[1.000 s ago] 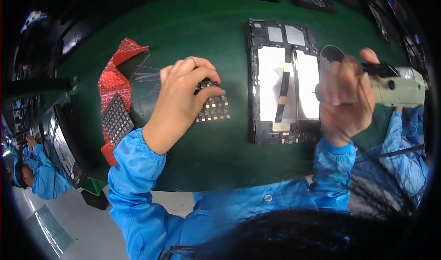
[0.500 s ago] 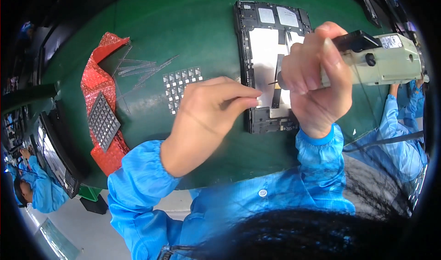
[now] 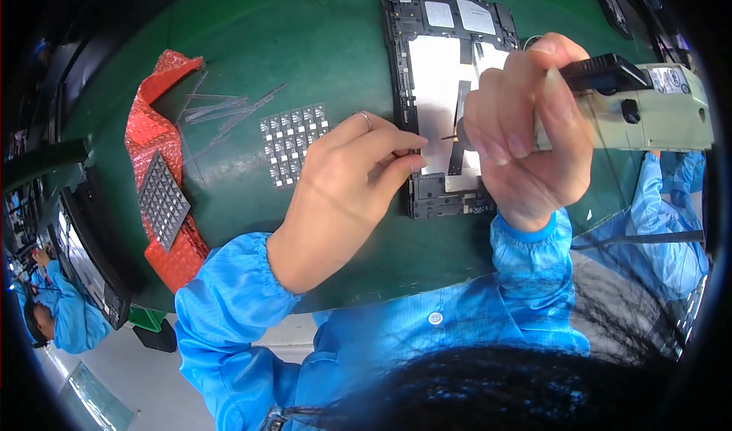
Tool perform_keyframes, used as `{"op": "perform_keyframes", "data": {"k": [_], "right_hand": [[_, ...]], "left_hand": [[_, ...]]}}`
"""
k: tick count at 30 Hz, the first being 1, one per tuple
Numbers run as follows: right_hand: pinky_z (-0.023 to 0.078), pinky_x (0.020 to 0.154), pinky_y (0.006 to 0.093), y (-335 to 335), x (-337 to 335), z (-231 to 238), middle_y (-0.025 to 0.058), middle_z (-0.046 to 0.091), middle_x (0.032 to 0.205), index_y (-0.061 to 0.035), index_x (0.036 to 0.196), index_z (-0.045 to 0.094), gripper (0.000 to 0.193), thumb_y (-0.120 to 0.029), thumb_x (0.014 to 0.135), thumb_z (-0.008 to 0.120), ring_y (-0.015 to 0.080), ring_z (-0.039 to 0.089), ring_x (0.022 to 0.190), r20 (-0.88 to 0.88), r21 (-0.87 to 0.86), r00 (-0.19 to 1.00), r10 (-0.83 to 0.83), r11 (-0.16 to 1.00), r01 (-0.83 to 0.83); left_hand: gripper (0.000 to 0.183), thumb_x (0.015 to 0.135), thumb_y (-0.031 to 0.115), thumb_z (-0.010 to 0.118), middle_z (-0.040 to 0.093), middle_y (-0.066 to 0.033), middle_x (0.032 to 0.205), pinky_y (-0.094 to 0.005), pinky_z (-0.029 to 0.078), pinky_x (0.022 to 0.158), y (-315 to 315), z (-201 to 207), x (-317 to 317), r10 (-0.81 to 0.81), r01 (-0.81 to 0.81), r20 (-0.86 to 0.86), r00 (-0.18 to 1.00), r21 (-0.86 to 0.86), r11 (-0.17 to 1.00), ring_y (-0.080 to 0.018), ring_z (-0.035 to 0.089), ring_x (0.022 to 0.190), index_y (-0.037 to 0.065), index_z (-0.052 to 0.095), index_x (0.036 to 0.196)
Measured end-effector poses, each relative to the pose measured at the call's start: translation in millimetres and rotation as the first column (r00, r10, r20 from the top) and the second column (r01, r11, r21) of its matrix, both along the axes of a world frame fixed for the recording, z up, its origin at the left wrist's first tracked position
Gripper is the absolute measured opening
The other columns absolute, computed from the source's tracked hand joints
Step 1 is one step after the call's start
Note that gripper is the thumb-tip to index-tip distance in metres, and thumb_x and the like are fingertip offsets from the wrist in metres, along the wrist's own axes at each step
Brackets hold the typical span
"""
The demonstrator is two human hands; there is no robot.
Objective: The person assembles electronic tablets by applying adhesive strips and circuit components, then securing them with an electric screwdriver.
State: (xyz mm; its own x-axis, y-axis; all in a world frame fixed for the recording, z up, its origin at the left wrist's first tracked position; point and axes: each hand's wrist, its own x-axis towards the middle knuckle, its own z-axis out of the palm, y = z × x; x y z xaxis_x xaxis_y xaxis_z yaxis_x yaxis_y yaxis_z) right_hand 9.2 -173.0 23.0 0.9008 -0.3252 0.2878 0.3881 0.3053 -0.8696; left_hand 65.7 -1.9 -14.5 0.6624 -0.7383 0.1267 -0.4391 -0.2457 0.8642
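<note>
My left hand (image 3: 335, 176) reaches over the near-left edge of an opened black device (image 3: 435, 69) with a silver inner panel. Its thumb and index finger are pinched together; whatever lies between the tips is too small to make out. My right hand (image 3: 530, 137) is wrapped round the front end of a pale green electric screwdriver (image 3: 671, 115) with a black lever. The screwdriver lies nearly level, its thin bit pointing left above the panel, close to my left fingertips. Beside my left hand is a sheet of small parts (image 3: 284, 147), partly covered by that hand.
Red bubble wrap (image 3: 149, 111) lies at the left of the green table (image 3: 335, 27), with a dark sheet of small pieces (image 3: 165, 202) on it. Clear thin strips (image 3: 229, 113) are scattered beside it. Co-workers in blue (image 3: 72, 309) sit at the far left and right.
My left fingertips have shifted slightly away from me along the device's edge, and a ring on that hand has come into sight. The screwdriver has moved a little to the right. The whole view has shifted slightly.
</note>
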Motion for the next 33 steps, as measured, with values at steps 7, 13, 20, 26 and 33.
{"op": "perform_keyframes", "data": {"k": [7, 13, 20, 26, 33], "right_hand": [[0.033, 0.043, 0.0262, 6, -1, -2, -0.0001, 0.038, 0.059, -0.0058, 0.117, 0.049, 0.022, -0.019, 0.100, 0.049, 0.0092, 0.034, 0.047, -0.066, -0.111, 0.998, -0.017, 0.994, 0.010], [0.033, 0.039, 0.0278, 18, 2, -18, 0.0019, 0.040, 0.059, -0.0082, 0.117, 0.048, 0.033, -0.031, 0.096, 0.061, 0.0129, 0.040, 0.044, -0.053, -0.200, 0.997, -0.060, 0.979, 0.048], [0.032, 0.038, 0.0268, 25, 5, -20, 0.0005, 0.040, 0.058, -0.0106, 0.119, 0.050, 0.044, -0.044, 0.094, 0.062, 0.0118, 0.038, 0.042, -0.082, -0.276, 0.987, -0.138, 0.955, 0.111], [0.030, 0.038, 0.0243, 22, 4, -23, -0.0003, 0.038, 0.058, -0.0135, 0.117, 0.051, 0.041, -0.047, 0.094, 0.060, 0.0103, 0.036, 0.043, -0.101, -0.360, 0.976, -0.194, 0.922, 0.146], [0.030, 0.038, 0.0244, 24, 3, -22, -0.0004, 0.038, 0.057, -0.0131, 0.117, 0.051, 0.040, -0.046, 0.096, 0.058, 0.0104, 0.036, 0.043, -0.102, -0.314, 0.987, -0.122, 0.946, 0.084]], "left_hand": [[0.039, 0.080, 0.004, 0.076, 0.057, -0.0092, 0.096, -0.0266, 0.055, 0.069, 1, 2, 6, 0.061, -0.040, -0.583, 0.810, 0.050, 0.998, -0.0149, 0.065, 0.082, -0.003, 0.052, 0.110], [0.036, 0.077, 0.006, 0.077, 0.061, -0.0112, 0.093, -0.0280, 0.054, 0.068, 2, -5, 8, 0.063, -0.066, -0.630, 0.774, 0.019, 0.998, -0.0167, 0.067, 0.077, -0.002, 0.053, 0.103], [0.037, 0.076, 0.008, 0.078, 0.066, -0.0148, 0.088, -0.0306, 0.054, 0.065, 0, -13, 7, 0.065, -0.106, -0.551, 0.832, -0.042, 0.994, -0.0213, 0.069, 0.072, -0.004, 0.054, 0.101], [0.035, 0.076, 0.004, 0.076, 0.059, -0.0095, 0.096, -0.0265, 0.054, 0.073, 2, -5, 7, 0.055, -0.066, -0.627, 0.777, 0.005, 0.998, -0.0158, 0.064, 0.083, -0.002, 0.054, 0.103], [0.034, 0.077, 0.005, 0.075, 0.058, -0.0101, 0.097, -0.0263, 0.054, 0.072, 4, -5, 7, 0.039, -0.044, -0.619, 0.784, 0.007, 0.999, -0.0166, 0.065, 0.081, -0.002, 0.054, 0.104]]}}
